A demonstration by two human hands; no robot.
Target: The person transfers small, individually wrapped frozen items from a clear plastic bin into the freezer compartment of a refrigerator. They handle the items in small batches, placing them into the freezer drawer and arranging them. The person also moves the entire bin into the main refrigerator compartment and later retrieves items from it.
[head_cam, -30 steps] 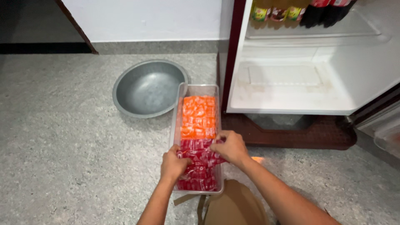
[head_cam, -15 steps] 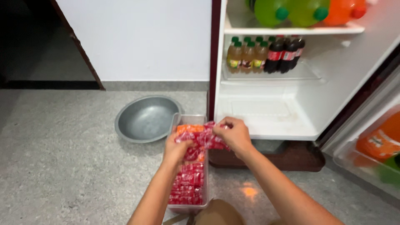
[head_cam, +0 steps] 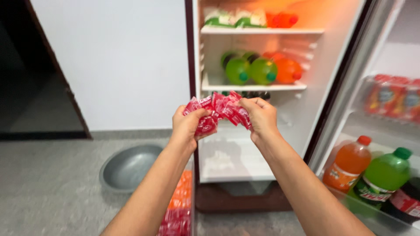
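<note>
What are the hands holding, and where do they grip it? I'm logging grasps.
Both hands hold a bunch of red sachets: the left hand grips its left end, the right hand its right end.

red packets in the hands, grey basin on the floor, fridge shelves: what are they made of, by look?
Red packets: glossy thin plastic film, crinkled and crimped, held by both the left hand and the right hand. Grey basin: probably dull metal, with a soft sheen; could be plastic. Fridge shelves: white at the edges, likely plastic.
</note>
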